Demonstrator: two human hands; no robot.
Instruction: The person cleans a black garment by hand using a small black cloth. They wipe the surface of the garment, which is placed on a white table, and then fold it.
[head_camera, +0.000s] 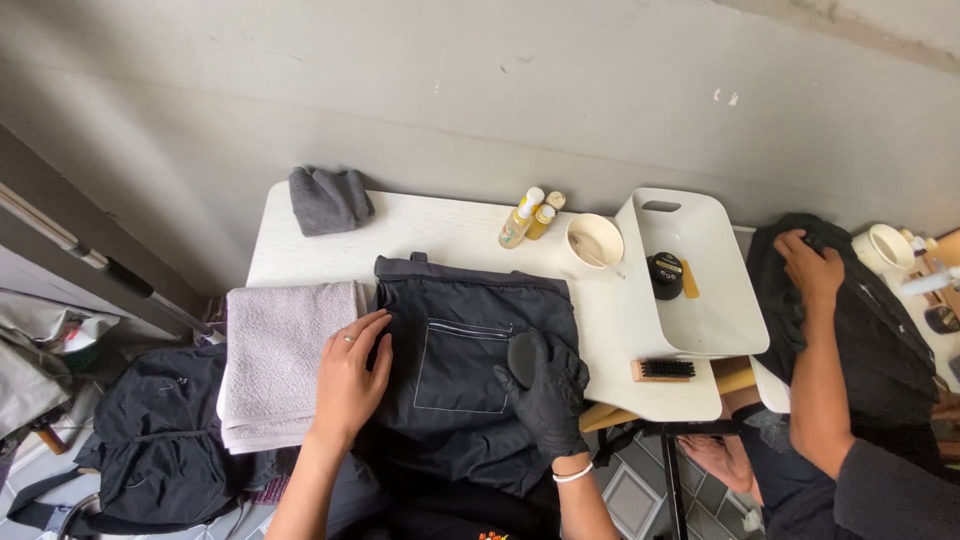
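Small white rectangular wooden table (450, 235) set against a plain grey plaster wall (480, 80); grey patterned floor tiles (625, 500) below, in even daylight.

Hidden and cut-off parts

The black bag's (470, 370) near end runs under both forearms; the round pad (523, 358) is half covered by the gloved right hand (549, 395).

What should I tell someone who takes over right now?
Left hand: bare, flat on the black bag's left edge, beside the folded towel.
Right hand: black glove, pressing a dark round sponge on the bag by its stitched pocket.
Brush, white tray holding a dark jar, bowl and bottles sit to the right.
How much is wiped: cannot tell.
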